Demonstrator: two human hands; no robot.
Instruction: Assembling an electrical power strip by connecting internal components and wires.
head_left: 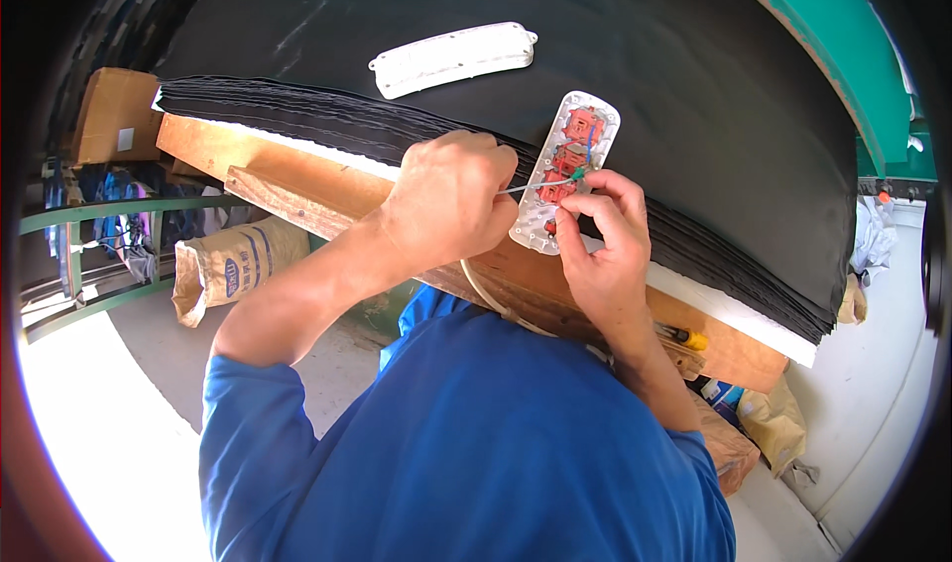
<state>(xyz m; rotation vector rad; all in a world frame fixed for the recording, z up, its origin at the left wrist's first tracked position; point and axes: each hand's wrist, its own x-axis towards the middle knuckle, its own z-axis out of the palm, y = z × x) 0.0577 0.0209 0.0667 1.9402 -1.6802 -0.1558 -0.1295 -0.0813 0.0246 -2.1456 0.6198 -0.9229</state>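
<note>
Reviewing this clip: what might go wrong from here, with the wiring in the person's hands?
The left hand grips a grey cable running to the white housing; a hard tug might strain the wiring or shift the housing.

The housing's lower end appears to jut past the edge of the black sheet stack, so a downward push there could tip it.

The yellow-handled tool lies close to the right forearm and might be knocked off.

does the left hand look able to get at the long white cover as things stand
Probably yes: only black sheet shows between the left hand and the long white cover, with nothing on top of it. The hand seems to hold a grey wire, though, so may need to release that first.
</note>
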